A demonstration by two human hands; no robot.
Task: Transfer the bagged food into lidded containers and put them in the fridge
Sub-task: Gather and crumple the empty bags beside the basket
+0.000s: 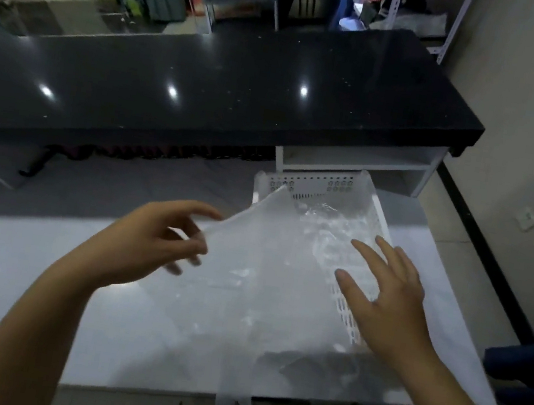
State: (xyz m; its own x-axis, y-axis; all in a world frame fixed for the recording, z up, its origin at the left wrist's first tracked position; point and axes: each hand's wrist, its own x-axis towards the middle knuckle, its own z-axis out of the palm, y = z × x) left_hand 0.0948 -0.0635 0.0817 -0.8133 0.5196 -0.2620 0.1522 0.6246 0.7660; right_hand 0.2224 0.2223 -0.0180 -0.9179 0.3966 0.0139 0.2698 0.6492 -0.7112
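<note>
A large translucent white plastic bag (245, 289) hangs spread out over the white table (21, 287), its handles dangling past the near edge. My left hand (152, 240) pinches the bag's upper left edge between thumb and fingers. My right hand (387, 289) hovers with fingers spread over the bag's right side, above a white perforated plastic basket (373, 197). Crumpled clear plastic (332, 222) lies inside the basket. Something dark shows through the bag's lower part (314, 365). No lidded container or fridge is in view.
A glossy black counter (240, 94) runs across behind the white table, with a white shelf unit (351, 163) under its right end. Metal shelving (392, 6) with clutter stands at the back. A wall (533, 103) lies to the right, and dark blue fabric (522, 365) at the right edge.
</note>
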